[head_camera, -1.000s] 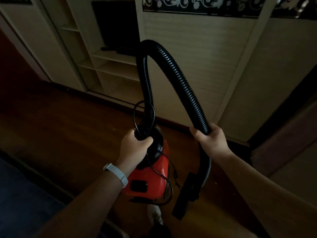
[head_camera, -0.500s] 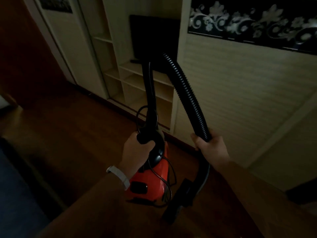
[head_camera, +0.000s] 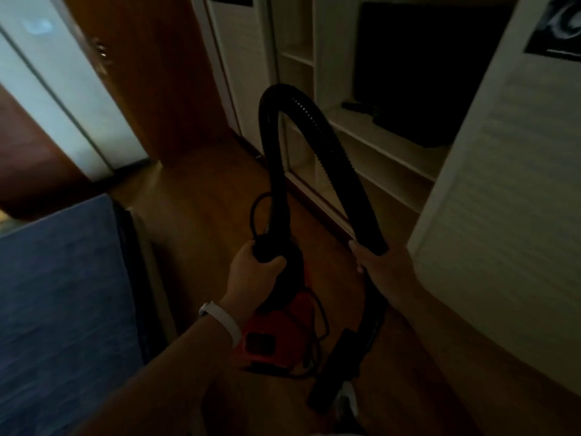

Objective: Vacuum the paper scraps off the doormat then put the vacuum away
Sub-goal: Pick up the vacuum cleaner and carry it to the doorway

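Observation:
A small red vacuum (head_camera: 276,338) with a black top hangs off the floor in a dim room. My left hand (head_camera: 251,272), with a white band on the wrist, is shut on its black carry handle. A ribbed black hose (head_camera: 339,158) arches up from the vacuum body and comes down on the right. My right hand (head_camera: 382,267) is shut around that hose. Below my right hand dangles the black floor nozzle (head_camera: 333,372). A thin black cord (head_camera: 317,335) loops loosely around the body. No doormat or paper scraps are in view.
A pale wardrobe wall (head_camera: 509,234) stands close on the right, with open shelves (head_camera: 386,143) holding a dark screen (head_camera: 418,73). A blue-covered bed (head_camera: 59,309) fills the left. Between them runs brown wood floor (head_camera: 201,209) toward a wooden door (head_camera: 151,73) and a pale doorway.
The view has swung left: the wardrobe slid to the right, and the bed and door came into view. Both hands keep their grips on the vacuum and hose.

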Demonstrator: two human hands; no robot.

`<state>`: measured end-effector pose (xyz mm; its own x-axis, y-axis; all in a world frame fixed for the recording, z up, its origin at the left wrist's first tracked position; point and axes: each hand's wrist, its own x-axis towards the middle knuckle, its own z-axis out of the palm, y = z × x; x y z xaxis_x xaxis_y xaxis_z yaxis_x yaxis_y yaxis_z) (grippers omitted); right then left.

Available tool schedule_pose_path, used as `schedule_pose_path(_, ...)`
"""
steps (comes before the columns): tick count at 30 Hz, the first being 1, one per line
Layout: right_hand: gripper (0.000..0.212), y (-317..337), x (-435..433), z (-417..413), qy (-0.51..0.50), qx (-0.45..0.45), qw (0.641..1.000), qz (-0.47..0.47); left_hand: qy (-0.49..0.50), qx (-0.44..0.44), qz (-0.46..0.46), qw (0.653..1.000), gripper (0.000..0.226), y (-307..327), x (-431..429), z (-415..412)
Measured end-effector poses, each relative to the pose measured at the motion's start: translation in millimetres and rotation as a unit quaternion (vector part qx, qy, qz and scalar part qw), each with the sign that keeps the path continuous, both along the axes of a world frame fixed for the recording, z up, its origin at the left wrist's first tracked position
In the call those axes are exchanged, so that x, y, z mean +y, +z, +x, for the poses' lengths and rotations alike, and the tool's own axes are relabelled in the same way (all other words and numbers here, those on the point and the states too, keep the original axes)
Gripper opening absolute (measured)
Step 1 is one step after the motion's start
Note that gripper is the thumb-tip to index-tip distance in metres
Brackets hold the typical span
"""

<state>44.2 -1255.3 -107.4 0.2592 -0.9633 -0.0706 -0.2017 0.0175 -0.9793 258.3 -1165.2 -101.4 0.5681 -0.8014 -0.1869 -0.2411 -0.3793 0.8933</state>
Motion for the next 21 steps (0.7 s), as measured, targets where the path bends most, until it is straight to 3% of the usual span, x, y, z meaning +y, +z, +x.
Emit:
schedule_pose_path(5, 0.018, 6, -74, 45, 0.072, -0.047, 0.996, 0.034, 0.061, -0.018, 0.003, 0.998, 0.036, 7, -55, 38)
schedule_pose_path(12, 0.020, 12, -134, 120, 0.145, -0.062, 0.987, 0.020, 0.116, -0.048, -0.007, 0.992, 0.033, 13, -92, 95)
schedule_pose_path(16, 0.005, 11, -162, 173, 0.179, -0.048, 0.983, 0.009, 0.150, -0.042, -0.021, 0.988, 0.027, 10, -105, 138)
schedule_pose_path(21, 0.023, 10, -181, 258, 0.185, -0.030, 0.982, 0.011, 0.173, -0.008, -0.023, 0.985, 0.021, -6, -119, 208)
